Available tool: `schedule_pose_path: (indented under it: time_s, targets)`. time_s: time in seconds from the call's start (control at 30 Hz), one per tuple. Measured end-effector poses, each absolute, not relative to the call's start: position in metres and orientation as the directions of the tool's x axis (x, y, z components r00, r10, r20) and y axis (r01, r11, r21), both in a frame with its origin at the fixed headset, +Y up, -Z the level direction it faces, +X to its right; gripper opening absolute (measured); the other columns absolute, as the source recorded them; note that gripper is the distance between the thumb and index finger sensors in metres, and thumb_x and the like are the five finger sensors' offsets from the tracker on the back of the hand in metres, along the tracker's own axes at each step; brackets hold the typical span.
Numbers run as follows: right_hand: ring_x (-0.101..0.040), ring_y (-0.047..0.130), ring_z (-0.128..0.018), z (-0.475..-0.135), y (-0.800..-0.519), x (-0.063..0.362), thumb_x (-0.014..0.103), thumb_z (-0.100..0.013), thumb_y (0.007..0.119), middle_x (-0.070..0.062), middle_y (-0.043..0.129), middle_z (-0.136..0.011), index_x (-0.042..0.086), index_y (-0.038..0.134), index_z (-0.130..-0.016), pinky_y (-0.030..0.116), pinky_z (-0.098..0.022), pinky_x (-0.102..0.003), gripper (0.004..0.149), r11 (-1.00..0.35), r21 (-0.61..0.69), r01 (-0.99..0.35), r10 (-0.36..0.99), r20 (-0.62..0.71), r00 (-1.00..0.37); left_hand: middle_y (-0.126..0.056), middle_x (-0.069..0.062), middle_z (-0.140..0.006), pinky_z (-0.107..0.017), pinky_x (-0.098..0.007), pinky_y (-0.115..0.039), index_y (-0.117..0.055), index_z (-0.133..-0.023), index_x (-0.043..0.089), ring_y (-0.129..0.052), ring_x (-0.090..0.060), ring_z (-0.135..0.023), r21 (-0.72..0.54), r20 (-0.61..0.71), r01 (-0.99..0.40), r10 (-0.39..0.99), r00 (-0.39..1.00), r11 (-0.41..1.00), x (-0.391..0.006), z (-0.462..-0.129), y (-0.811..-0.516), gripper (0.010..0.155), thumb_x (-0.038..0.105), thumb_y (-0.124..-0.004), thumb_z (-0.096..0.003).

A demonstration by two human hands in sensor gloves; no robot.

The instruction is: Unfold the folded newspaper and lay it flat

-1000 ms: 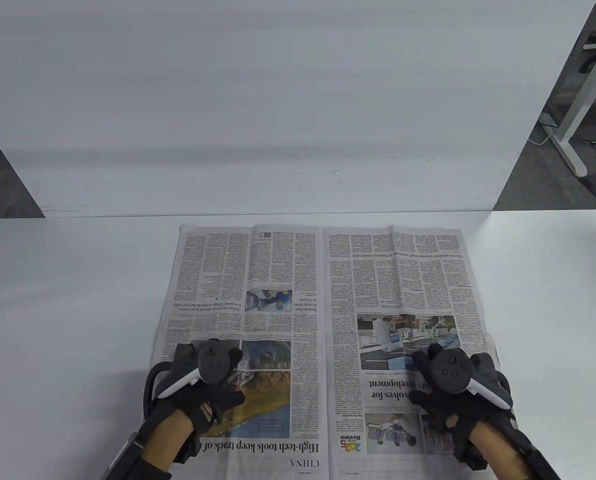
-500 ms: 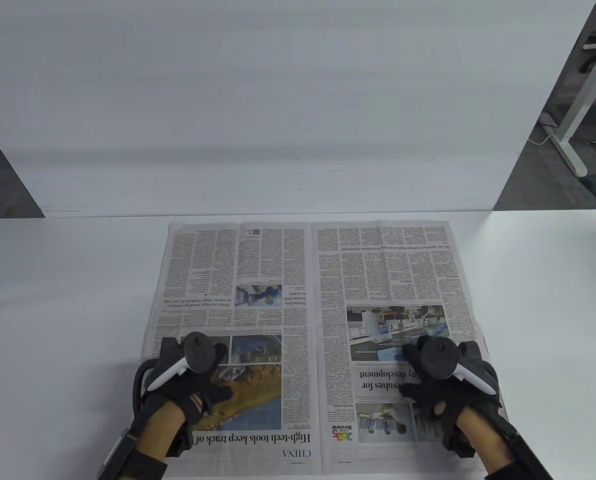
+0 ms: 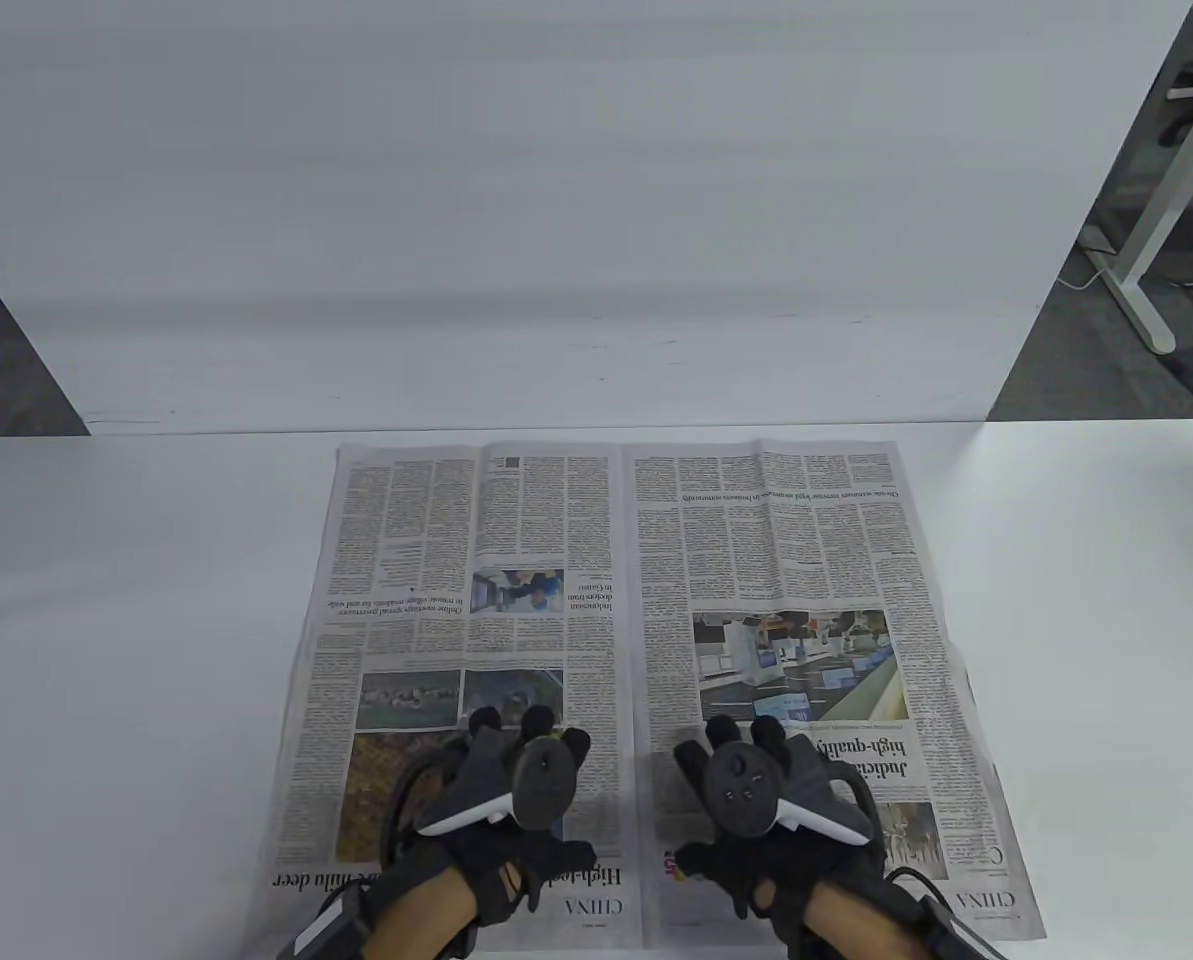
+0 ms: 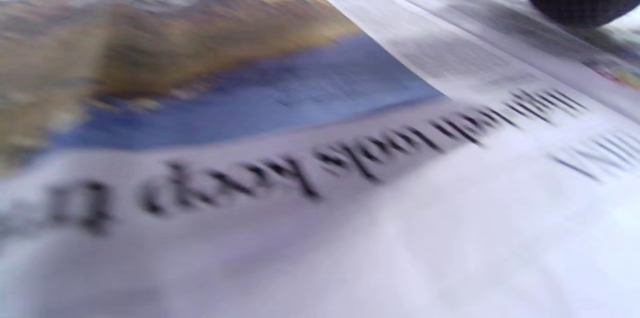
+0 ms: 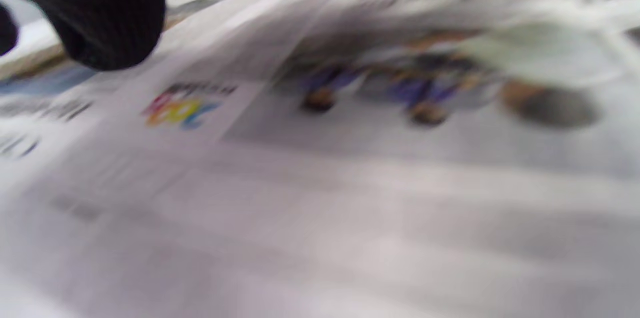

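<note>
The newspaper (image 3: 556, 520) lies opened out as a two-page spread on the white table (image 3: 106, 600), text upside down, centre crease running away from me. My left hand (image 3: 521, 735) rests palm down on the left page just beside the crease, fingers spread. My right hand (image 3: 746, 745) rests palm down on the right page just beside the crease. Neither hand grips the paper. The left wrist view shows the blurred page (image 4: 320, 158) close up, with a slight ridge at the crease. The right wrist view shows the page (image 5: 350, 158) and a gloved fingertip (image 5: 110, 13) over it.
A white panel (image 3: 556, 250) stands behind the table's far edge. A white desk leg (image 3: 1146, 250) and cables stand on the floor at the far right. Bare table surface lies to the left and right of the newspaper.
Both hands have moved from the outer parts of the pages inward to the centre crease. The newspaper slid slightly left and away a second ago and now lies still.
</note>
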State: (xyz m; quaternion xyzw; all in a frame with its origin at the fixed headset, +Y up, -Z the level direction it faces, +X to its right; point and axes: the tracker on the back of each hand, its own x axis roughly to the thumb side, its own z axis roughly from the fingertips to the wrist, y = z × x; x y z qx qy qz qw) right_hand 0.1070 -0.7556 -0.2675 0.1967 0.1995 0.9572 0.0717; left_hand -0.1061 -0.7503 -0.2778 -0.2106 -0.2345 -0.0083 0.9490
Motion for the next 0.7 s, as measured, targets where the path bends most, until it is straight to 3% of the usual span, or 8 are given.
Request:
schedule_pose_path:
  time_s: [0.27, 0.7]
  targets:
    - [-0.065, 0.014, -0.097, -0.261, -0.777, 0.094, 0.065, -0.04, 0.082, -0.022, 0.014, -0.117, 0.022, 0.028, -0.11, 0.034, -0.053, -0.089, 0.098, -0.89, 0.457, 0.003, 0.192, 0.379, -0.905, -0.005, -0.018, -0.114, -0.068, -0.083, -0.036, -0.014, -0.109, 0.026, -0.016, -0.07, -0.098, -0.434, 0.497, 0.225, 0.024, 0.868, 0.873, -0.084, -0.268, -0.776, 0.102, 0.072, -0.074, -0.0402]
    - [-0.06, 0.008, -0.097, -0.263, -0.778, 0.101, 0.067, -0.04, 0.082, -0.016, 0.009, -0.116, 0.026, 0.024, -0.11, 0.03, -0.049, -0.089, 0.099, -0.873, 0.488, -0.022, 0.216, 0.346, -0.913, -0.001, -0.015, -0.114, -0.067, -0.083, -0.032, -0.012, -0.109, 0.028, -0.011, -0.068, -0.098, -0.457, 0.482, 0.206, 0.046, 0.875, 0.865, -0.094, -0.271, -0.777, 0.102, 0.073, -0.073, -0.0398]
